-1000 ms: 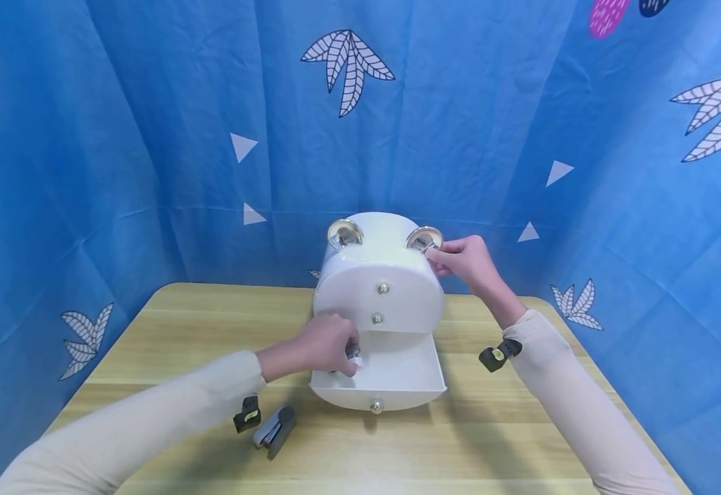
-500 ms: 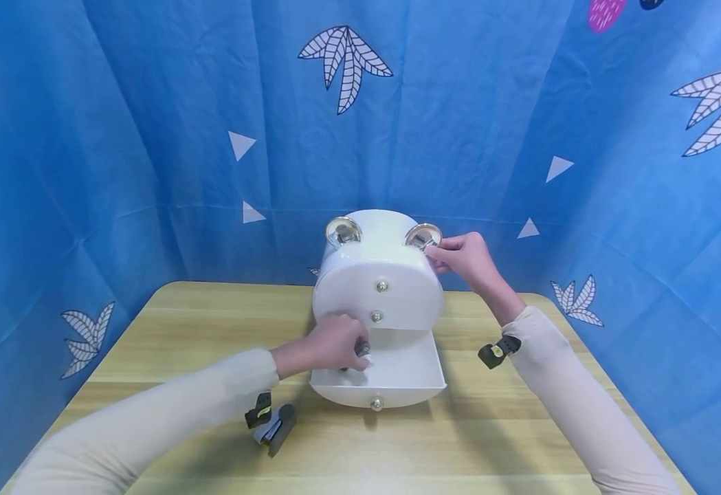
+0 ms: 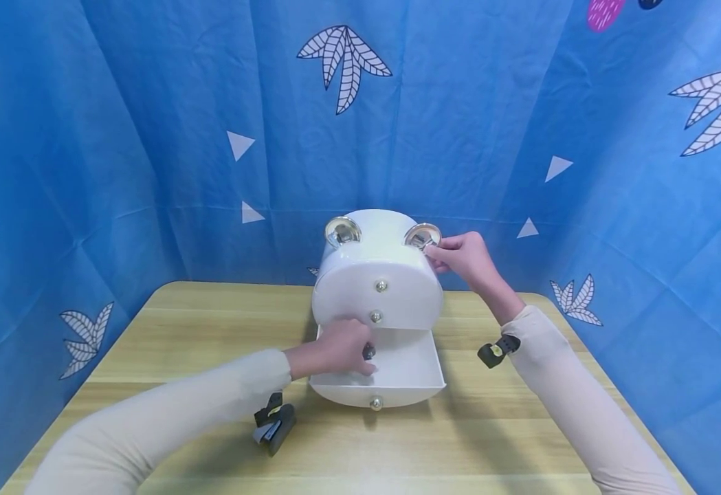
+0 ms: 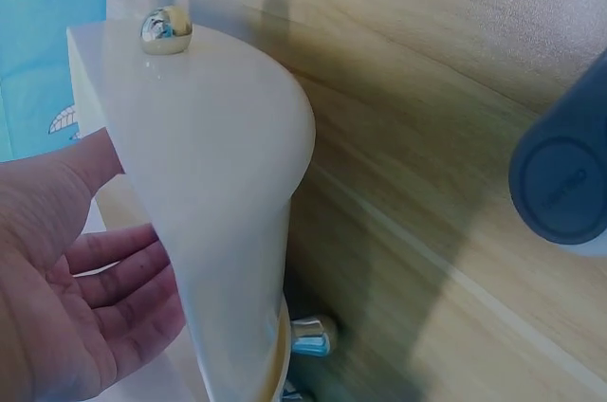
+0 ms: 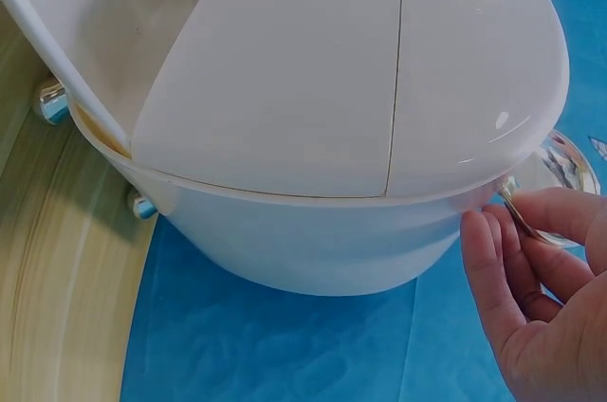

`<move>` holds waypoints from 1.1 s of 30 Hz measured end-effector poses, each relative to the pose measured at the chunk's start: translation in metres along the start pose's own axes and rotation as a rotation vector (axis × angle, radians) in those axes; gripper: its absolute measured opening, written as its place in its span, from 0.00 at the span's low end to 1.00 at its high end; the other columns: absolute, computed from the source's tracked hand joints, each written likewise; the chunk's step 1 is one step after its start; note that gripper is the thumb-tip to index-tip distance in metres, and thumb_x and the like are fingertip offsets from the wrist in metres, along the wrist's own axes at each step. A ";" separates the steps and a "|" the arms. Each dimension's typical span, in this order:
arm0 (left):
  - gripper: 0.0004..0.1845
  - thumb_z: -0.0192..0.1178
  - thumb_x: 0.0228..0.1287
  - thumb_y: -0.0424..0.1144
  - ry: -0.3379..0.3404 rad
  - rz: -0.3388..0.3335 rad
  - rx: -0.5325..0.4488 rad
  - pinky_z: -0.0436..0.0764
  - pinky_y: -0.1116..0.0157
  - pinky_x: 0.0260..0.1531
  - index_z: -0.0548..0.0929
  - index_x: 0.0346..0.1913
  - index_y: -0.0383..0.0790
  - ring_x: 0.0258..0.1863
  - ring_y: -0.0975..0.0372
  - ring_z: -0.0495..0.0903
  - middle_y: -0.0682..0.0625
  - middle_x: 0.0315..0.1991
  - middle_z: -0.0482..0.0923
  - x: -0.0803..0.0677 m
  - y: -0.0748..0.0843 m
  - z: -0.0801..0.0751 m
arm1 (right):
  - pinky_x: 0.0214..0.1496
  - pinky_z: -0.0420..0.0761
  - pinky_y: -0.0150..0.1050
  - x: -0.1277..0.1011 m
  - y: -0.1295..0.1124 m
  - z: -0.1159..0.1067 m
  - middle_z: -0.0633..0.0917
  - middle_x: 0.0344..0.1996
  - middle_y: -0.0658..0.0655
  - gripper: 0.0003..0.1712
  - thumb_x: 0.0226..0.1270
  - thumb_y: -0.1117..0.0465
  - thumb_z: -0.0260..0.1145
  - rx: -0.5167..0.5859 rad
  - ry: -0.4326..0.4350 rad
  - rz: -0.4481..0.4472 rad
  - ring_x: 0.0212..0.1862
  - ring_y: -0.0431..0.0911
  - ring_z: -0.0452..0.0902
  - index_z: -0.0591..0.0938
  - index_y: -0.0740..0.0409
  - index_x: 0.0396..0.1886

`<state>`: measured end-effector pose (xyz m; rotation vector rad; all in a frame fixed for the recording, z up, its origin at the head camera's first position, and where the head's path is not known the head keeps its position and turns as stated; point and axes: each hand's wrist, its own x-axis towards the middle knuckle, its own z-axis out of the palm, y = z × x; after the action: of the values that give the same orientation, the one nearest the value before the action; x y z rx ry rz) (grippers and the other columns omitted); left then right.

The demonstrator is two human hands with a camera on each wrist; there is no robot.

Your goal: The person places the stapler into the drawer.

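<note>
A white rounded desktop drawer box (image 3: 377, 275) stands on the table, its bottom drawer (image 3: 406, 364) pulled out. My left hand (image 3: 341, 347) reaches into that drawer, with a small dark, shiny object (image 3: 369, 352) between thumb and fingers; its kind is mostly covered. In the left wrist view, the drawer front (image 4: 209, 118) hides the fingertips of my left hand (image 4: 85, 279). On the box's top right, my right hand (image 3: 465, 260) pinches the rim of a gold-edged round ornament (image 3: 423, 236). The right wrist view shows the thumb and fingers of my right hand (image 5: 541, 279) at that rim.
A grey-black stapler (image 3: 276, 427) lies on the wooden table (image 3: 459, 440), left of the drawer and beneath the left wrist strap. A matching round ornament (image 3: 343, 231) sits on the box's top left. Blue patterned cloth (image 3: 459, 137) surrounds the table behind and at the sides.
My left hand has shifted rightward inside the drawer, and the small dark object has moved along with it. My right hand stays at the ornament.
</note>
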<state>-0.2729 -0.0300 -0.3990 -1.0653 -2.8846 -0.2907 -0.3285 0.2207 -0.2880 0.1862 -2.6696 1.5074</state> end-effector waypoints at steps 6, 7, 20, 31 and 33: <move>0.14 0.76 0.49 0.43 -0.009 -0.007 -0.009 0.60 0.71 0.20 0.81 0.19 0.44 0.18 0.68 0.63 0.61 0.14 0.66 0.001 -0.004 -0.003 | 0.51 0.89 0.48 0.001 0.000 0.000 0.90 0.31 0.56 0.18 0.69 0.55 0.71 0.002 0.001 0.011 0.34 0.43 0.88 0.89 0.68 0.44; 0.14 0.76 0.49 0.43 -0.010 -0.008 -0.007 0.60 0.71 0.20 0.81 0.19 0.43 0.18 0.67 0.63 0.60 0.14 0.67 0.001 -0.004 -0.004 | 0.51 0.89 0.48 0.001 0.000 0.000 0.90 0.31 0.57 0.18 0.69 0.55 0.71 0.004 0.000 0.015 0.34 0.43 0.87 0.89 0.68 0.44; 0.16 0.79 0.45 0.47 0.017 -0.013 -0.066 0.80 0.63 0.37 0.91 0.37 0.44 0.34 0.61 0.83 0.52 0.32 0.89 -0.003 -0.005 -0.016 | 0.43 0.90 0.40 0.001 0.000 0.000 0.90 0.30 0.56 0.18 0.69 0.56 0.71 0.010 -0.001 0.015 0.30 0.40 0.87 0.89 0.69 0.45; 0.14 0.76 0.52 0.45 0.089 -0.015 -0.102 0.82 0.64 0.35 0.90 0.39 0.42 0.36 0.60 0.85 0.52 0.34 0.89 -0.029 -0.022 -0.041 | 0.46 0.90 0.42 -0.001 -0.003 0.000 0.89 0.29 0.53 0.19 0.69 0.55 0.71 0.015 -0.001 0.023 0.31 0.41 0.87 0.88 0.69 0.46; 0.13 0.74 0.53 0.45 0.095 -0.033 -0.128 0.82 0.65 0.33 0.90 0.40 0.43 0.36 0.60 0.85 0.51 0.35 0.89 -0.039 -0.027 -0.046 | 0.43 0.90 0.38 -0.002 -0.004 0.000 0.90 0.29 0.54 0.19 0.69 0.55 0.71 0.010 -0.003 0.024 0.31 0.41 0.87 0.88 0.69 0.46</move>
<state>-0.2613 -0.0841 -0.3626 -0.9929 -2.8339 -0.5196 -0.3264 0.2187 -0.2852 0.1573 -2.6773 1.5285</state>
